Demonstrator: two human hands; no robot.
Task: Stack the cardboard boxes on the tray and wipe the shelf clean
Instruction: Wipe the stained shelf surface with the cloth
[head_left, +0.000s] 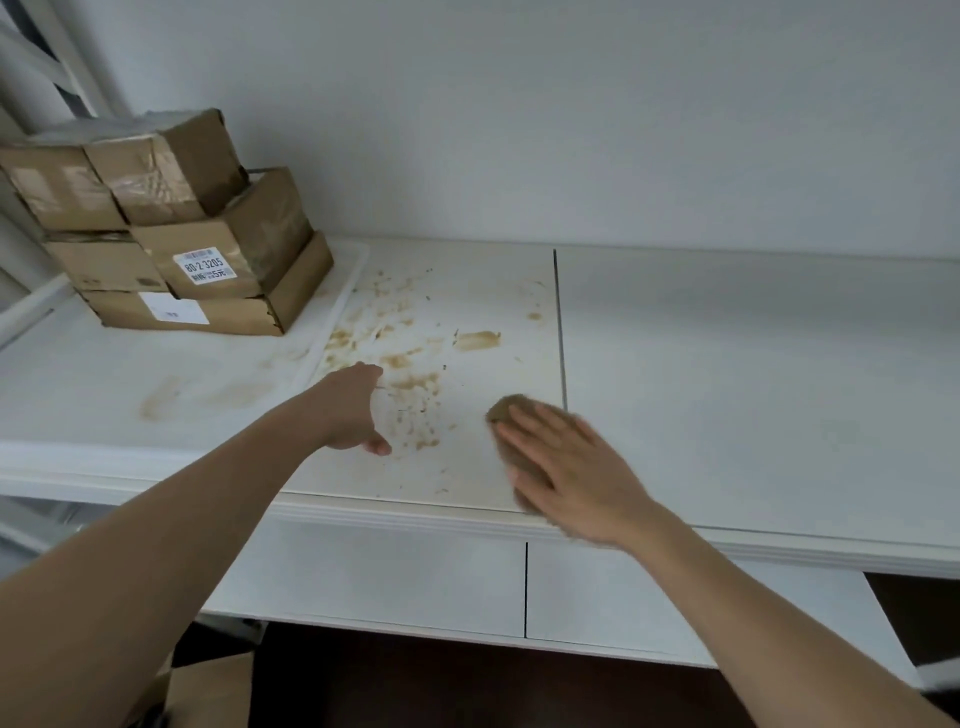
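Note:
Several brown cardboard boxes (171, 228) stand stacked at the far left on a white tray (332, 306) that lies on the white shelf (727, 364). Brown smears and crumbs (410, 358) cover the shelf's middle, and fainter stains mark the tray. My right hand (576, 467) lies flat, fingers spread, pressing a brown cloth (511, 415) onto the shelf near its front edge. My left hand (353, 410) rests at the tray's right edge beside the smears, fingers loosely curled, holding nothing.
A dark seam (560, 332) runs front to back across the shelf right of the stains. White drawer fronts (415, 577) sit under the front edge. A cardboard box (208, 691) stands on the dark floor below. The white wall closes the back.

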